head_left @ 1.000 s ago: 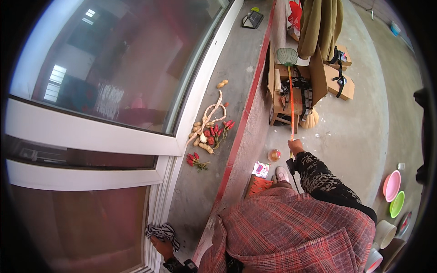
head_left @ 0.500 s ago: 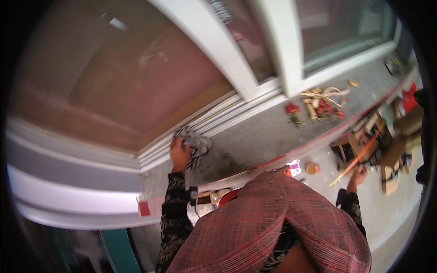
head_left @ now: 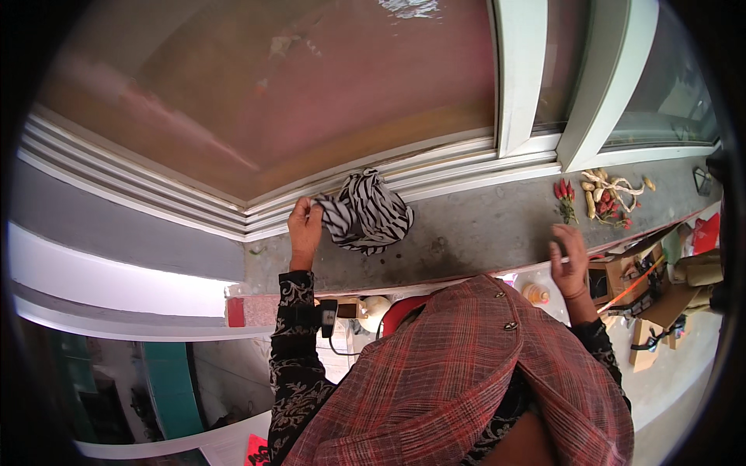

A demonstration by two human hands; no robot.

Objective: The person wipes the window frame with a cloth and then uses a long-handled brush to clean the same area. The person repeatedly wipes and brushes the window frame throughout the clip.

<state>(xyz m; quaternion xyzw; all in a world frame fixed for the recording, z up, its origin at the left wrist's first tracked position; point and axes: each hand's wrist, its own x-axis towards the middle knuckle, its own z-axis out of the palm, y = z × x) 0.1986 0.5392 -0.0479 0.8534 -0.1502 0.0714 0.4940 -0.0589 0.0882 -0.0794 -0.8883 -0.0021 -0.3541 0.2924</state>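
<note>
**Striped cloth held at the window track**

Left hand point(head_left: 305, 227) is up on the grey sill point(head_left: 474, 233), fingers closed on one corner of a black-and-white striped cloth point(head_left: 367, 213). The cloth is bunched in a loose heap, lying on the sill right against the white window track point(head_left: 435, 179), just right of the hand. Above it is the big window pane point(head_left: 311, 85), reddish with reflections.

Right hand point(head_left: 569, 260) rests at the front edge of the sill, well apart from the cloth. Fingers curled around a thin orange stick point(head_left: 633, 286) that runs down and right, off the sill; only part of the grip shows, but it looks closed on the stick.

Further right on the sill: a bunch of red chillies point(head_left: 565, 192) and a small pile of pale roots with more red bits point(head_left: 610, 196), near the white window frame point(head_left: 598, 101). Below the sill on the right, cardboard boxes point(head_left: 660, 307) on the floor. The person wears a red plaid jacket point(head_left: 458, 380) over dark patterned sleeves point(head_left: 291, 365).
</note>
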